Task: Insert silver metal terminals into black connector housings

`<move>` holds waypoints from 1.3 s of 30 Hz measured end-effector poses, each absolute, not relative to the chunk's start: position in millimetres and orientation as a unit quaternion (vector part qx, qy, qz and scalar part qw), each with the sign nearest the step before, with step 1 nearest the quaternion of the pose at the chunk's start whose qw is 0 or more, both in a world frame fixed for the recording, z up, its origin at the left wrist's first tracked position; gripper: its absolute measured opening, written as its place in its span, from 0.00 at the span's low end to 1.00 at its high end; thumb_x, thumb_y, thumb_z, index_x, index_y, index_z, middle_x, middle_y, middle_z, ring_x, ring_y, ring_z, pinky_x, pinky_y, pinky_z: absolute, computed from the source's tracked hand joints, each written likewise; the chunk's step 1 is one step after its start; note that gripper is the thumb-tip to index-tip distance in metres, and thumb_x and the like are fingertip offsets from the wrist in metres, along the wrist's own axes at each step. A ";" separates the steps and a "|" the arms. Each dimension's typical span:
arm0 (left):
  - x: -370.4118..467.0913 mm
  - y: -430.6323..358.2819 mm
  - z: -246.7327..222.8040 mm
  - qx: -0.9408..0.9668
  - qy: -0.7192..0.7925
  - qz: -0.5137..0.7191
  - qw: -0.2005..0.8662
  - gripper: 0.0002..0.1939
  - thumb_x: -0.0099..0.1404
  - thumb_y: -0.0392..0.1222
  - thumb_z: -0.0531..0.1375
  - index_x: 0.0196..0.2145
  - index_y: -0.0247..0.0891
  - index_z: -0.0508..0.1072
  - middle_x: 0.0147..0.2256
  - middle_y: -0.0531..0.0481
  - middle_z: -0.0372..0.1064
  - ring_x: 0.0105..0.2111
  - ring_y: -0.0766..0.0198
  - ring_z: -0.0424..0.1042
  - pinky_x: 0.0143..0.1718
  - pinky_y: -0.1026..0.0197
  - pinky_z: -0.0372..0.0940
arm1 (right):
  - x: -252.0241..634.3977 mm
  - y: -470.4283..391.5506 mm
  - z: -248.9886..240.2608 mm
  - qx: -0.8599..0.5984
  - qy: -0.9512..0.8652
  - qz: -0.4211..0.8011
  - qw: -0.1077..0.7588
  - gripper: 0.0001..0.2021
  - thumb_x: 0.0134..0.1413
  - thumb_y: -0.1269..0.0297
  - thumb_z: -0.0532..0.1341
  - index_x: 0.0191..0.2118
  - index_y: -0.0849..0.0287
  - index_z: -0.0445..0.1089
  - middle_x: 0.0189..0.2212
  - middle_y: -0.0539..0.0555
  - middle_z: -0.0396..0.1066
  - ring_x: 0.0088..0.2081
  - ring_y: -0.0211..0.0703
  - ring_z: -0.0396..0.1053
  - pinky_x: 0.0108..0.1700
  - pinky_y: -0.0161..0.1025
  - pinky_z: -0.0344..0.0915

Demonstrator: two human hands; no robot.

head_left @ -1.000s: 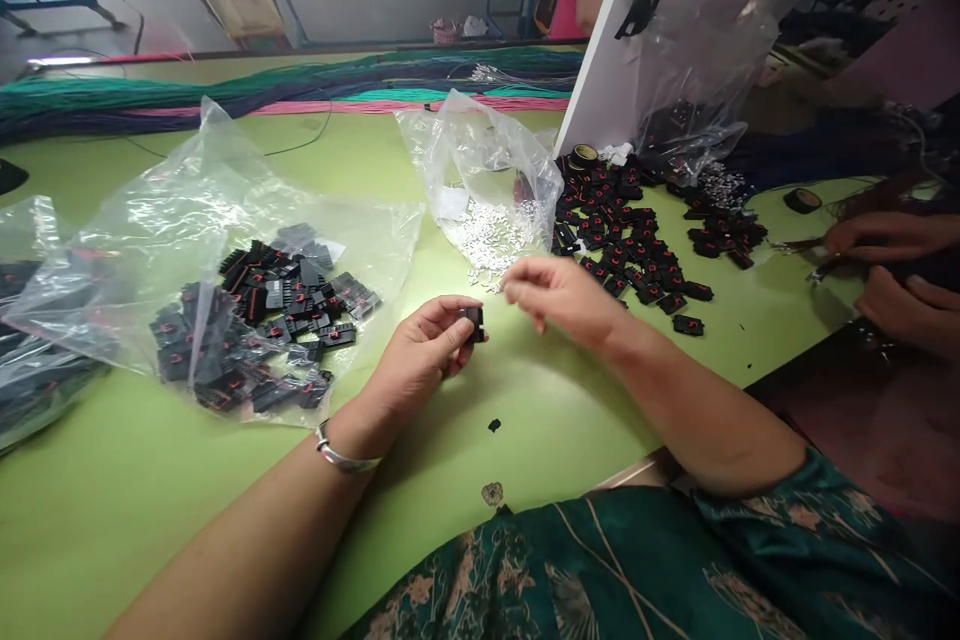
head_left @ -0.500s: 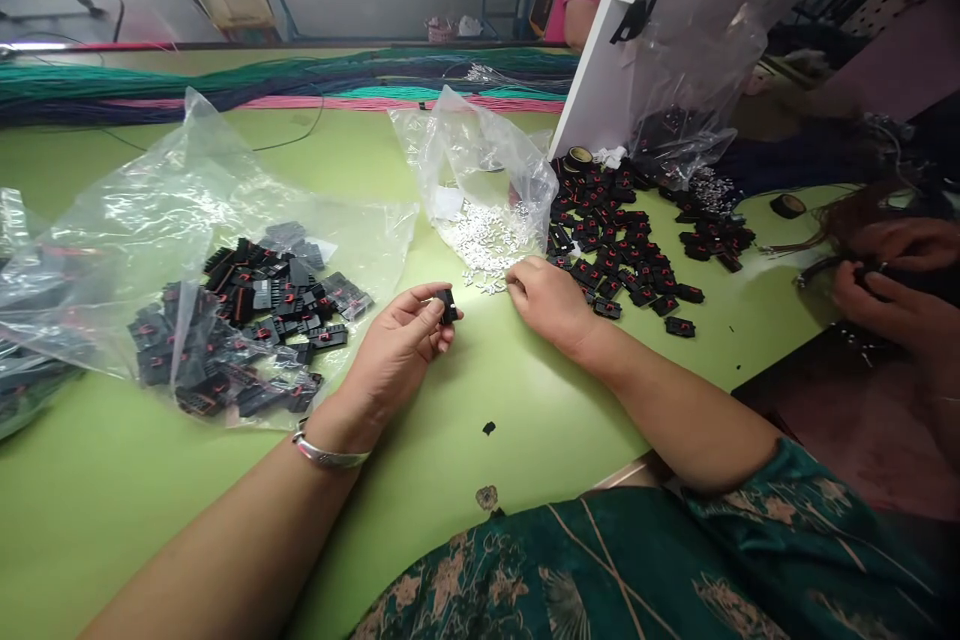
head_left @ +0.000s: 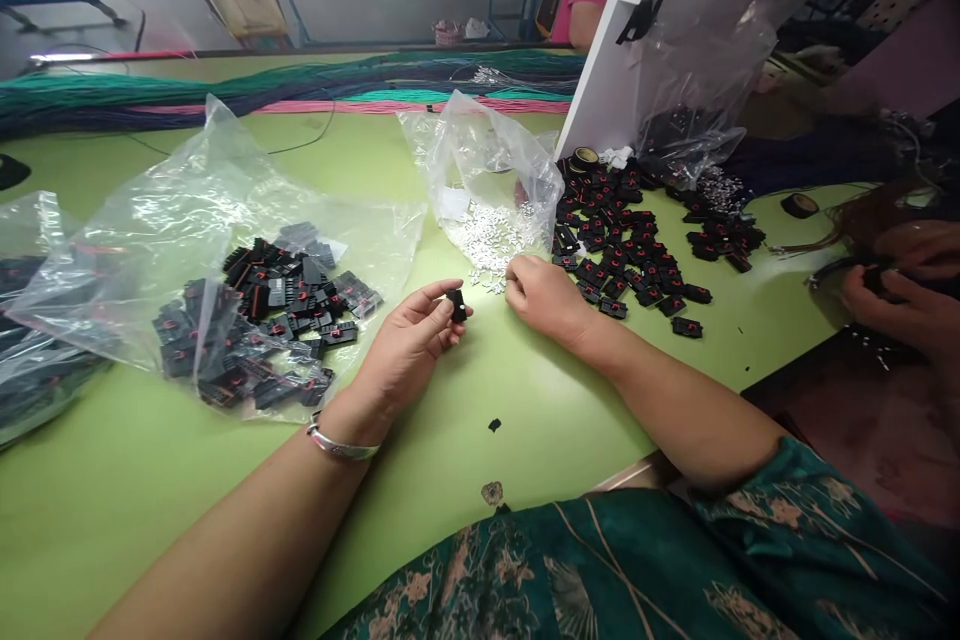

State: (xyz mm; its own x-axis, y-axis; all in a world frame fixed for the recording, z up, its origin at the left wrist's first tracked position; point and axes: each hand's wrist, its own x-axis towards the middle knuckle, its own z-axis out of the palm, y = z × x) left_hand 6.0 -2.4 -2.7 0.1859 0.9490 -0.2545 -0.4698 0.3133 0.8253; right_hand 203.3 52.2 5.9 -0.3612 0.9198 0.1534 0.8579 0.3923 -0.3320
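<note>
Between the thumb and fingers of my left hand (head_left: 411,340) is a small black plastic connector housing (head_left: 456,306). My right hand (head_left: 547,295) has its fingers pinched together at the near edge of a heap of small white plastic pieces (head_left: 491,238); anything between those fingertips is too small or hidden to make out. The white pieces spill from the mouth of a clear plastic bag (head_left: 480,135). Left of my left hand, many black connector housings (head_left: 292,295), some with red parts, lie in and around a large clear bag (head_left: 165,200).
More black housings with red parts (head_left: 630,250) are spread right of my right hand, beside a white upright panel (head_left: 607,50). Bundled green, blue and pink wires (head_left: 337,85) run along the back. At far right, another person's hands (head_left: 900,290) hold something dark.
The whole view has shifted slightly to the right. My left hand still holds the black connector housing, turned a little; my right hand stays at the white pieces.
</note>
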 end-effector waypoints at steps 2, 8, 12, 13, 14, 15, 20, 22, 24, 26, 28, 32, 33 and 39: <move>6.1 -2.8 -2.7 0.306 0.396 0.495 0.710 0.19 0.58 0.42 0.69 0.47 0.39 0.77 0.33 0.48 0.74 0.27 0.71 0.69 0.29 0.68 0.64 | 202.0 44.5 9.4 -0.504 -0.817 0.150 0.238 0.05 0.55 0.73 0.54 0.31 0.58 0.64 0.29 0.54 0.68 0.30 0.41 0.62 0.34 0.38 0.56; 7.0 -5.6 -3.1 0.356 0.405 0.475 0.695 0.19 0.57 0.44 0.69 0.47 0.42 0.78 0.33 0.50 0.73 0.27 0.70 0.69 0.31 0.66 0.65 | 187.8 16.6 20.2 -0.408 -0.809 0.281 0.317 0.05 0.56 0.70 0.54 0.29 0.57 0.60 0.26 0.48 0.63 0.28 0.37 0.59 0.33 0.35 0.56; 7.8 -6.7 -2.5 0.377 0.413 0.467 0.685 0.18 0.57 0.44 0.69 0.46 0.43 0.78 0.33 0.50 0.73 0.27 0.70 0.68 0.30 0.65 0.64 | 185.3 14.9 20.8 -0.410 -0.802 0.291 0.322 0.05 0.55 0.70 0.55 0.29 0.57 0.60 0.25 0.48 0.62 0.28 0.37 0.59 0.32 0.35 0.56; 8.0 -6.9 -2.3 0.381 0.415 0.467 0.682 0.18 0.57 0.44 0.69 0.46 0.43 0.78 0.33 0.50 0.73 0.26 0.70 0.68 0.30 0.65 0.64 | 185.6 15.6 20.4 -0.412 -0.802 0.292 0.320 0.05 0.55 0.70 0.55 0.29 0.57 0.60 0.25 0.48 0.62 0.28 0.37 0.59 0.32 0.35 0.56; 8.3 -7.0 -2.2 0.384 0.418 0.467 0.678 0.18 0.57 0.44 0.69 0.46 0.42 0.78 0.33 0.50 0.73 0.26 0.70 0.68 0.30 0.65 0.63 | 185.8 16.2 19.9 -0.415 -0.801 0.292 0.317 0.05 0.55 0.70 0.55 0.29 0.57 0.60 0.25 0.48 0.62 0.28 0.37 0.59 0.32 0.35 0.56; 8.7 -7.1 -2.2 0.387 0.421 0.467 0.674 0.18 0.57 0.44 0.69 0.46 0.42 0.79 0.33 0.50 0.74 0.26 0.69 0.68 0.30 0.65 0.63 | 186.0 16.6 19.5 -0.418 -0.801 0.292 0.314 0.05 0.54 0.70 0.55 0.28 0.57 0.60 0.25 0.48 0.62 0.28 0.37 0.59 0.32 0.35 0.55; 10.6 -7.5 -5.1 0.403 0.432 0.483 0.646 0.16 0.55 0.43 0.70 0.43 0.42 0.80 0.32 0.50 0.74 0.26 0.69 0.68 0.29 0.64 0.64 | 183.1 15.4 16.7 -0.444 -0.772 0.328 0.314 0.05 0.52 0.69 0.57 0.27 0.58 0.61 0.23 0.47 0.62 0.26 0.35 0.58 0.30 0.34 0.55; 10.7 -7.6 -6.3 0.409 0.439 0.487 0.635 0.16 0.55 0.43 0.70 0.42 0.41 0.80 0.31 0.50 0.75 0.25 0.69 0.68 0.28 0.65 0.64 | 181.0 14.8 15.8 -0.456 -0.743 0.369 0.321 0.05 0.51 0.68 0.58 0.26 0.58 0.62 0.21 0.46 0.62 0.24 0.33 0.58 0.28 0.33 0.56; 10.2 -7.7 -6.7 0.414 0.442 0.482 0.633 0.16 0.55 0.43 0.70 0.42 0.41 0.80 0.31 0.50 0.75 0.25 0.68 0.68 0.28 0.65 0.64 | 179.1 14.9 16.0 -0.472 -0.700 0.427 0.324 0.05 0.50 0.68 0.59 0.26 0.58 0.62 0.20 0.45 0.61 0.21 0.32 0.57 0.24 0.32 0.55; 9.2 -7.6 -6.3 0.417 0.439 0.473 0.641 0.16 0.56 0.44 0.70 0.42 0.41 0.80 0.32 0.50 0.74 0.26 0.68 0.68 0.28 0.65 0.64 | 178.2 15.8 17.5 -0.489 -0.644 0.504 0.304 0.06 0.50 0.66 0.60 0.27 0.57 0.61 0.18 0.43 0.59 0.17 0.30 0.55 0.19 0.31 0.52; 8.5 -7.5 -5.3 0.416 0.435 0.465 0.649 0.15 0.56 0.44 0.69 0.42 0.40 0.80 0.31 0.50 0.74 0.25 0.69 0.68 0.27 0.66 0.63 | 178.6 16.9 20.0 -0.497 -0.590 0.574 0.277 0.07 0.51 0.65 0.60 0.28 0.56 0.60 0.15 0.41 0.58 0.13 0.30 0.54 0.14 0.30 0.49; 9.2 -7.6 -2.1 0.384 0.417 0.470 0.676 0.15 0.57 0.44 0.69 0.43 0.41 0.78 0.31 0.51 0.73 0.25 0.70 0.69 0.26 0.67 0.63 | 181.8 18.2 24.6 -0.483 -0.558 0.618 0.272 0.08 0.52 0.62 0.62 0.29 0.57 0.62 0.13 0.40 0.58 0.11 0.29 0.54 0.12 0.28 0.50; 9.8 -7.6 -1.2 0.372 0.408 0.473 0.687 0.15 0.57 0.43 0.69 0.43 0.41 0.78 0.31 0.51 0.73 0.25 0.70 0.69 0.26 0.67 0.64 | 182.6 18.0 25.4 -0.474 -0.557 0.623 0.279 0.08 0.53 0.61 0.62 0.29 0.58 0.63 0.13 0.40 0.58 0.12 0.29 0.54 0.12 0.28 0.51; 11.6 -7.1 -0.3 0.346 0.387 0.480 0.707 0.17 0.56 0.42 0.70 0.43 0.39 0.75 0.30 0.51 0.73 0.26 0.69 0.72 0.29 0.66 0.67 | 183.2 15.2 24.7 -0.457 -0.536 0.635 0.316 0.07 0.50 0.62 0.63 0.32 0.61 0.69 0.18 0.44 0.65 0.15 0.28 0.56 0.14 0.28 0.59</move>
State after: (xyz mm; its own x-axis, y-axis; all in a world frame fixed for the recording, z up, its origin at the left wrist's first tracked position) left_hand 11.6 -7.1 -0.3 0.2394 0.9468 -0.2151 -0.4104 0.2994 0.8613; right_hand 183.2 15.2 24.7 -0.3816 0.8922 -0.2416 0.0881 -0.2251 -0.9703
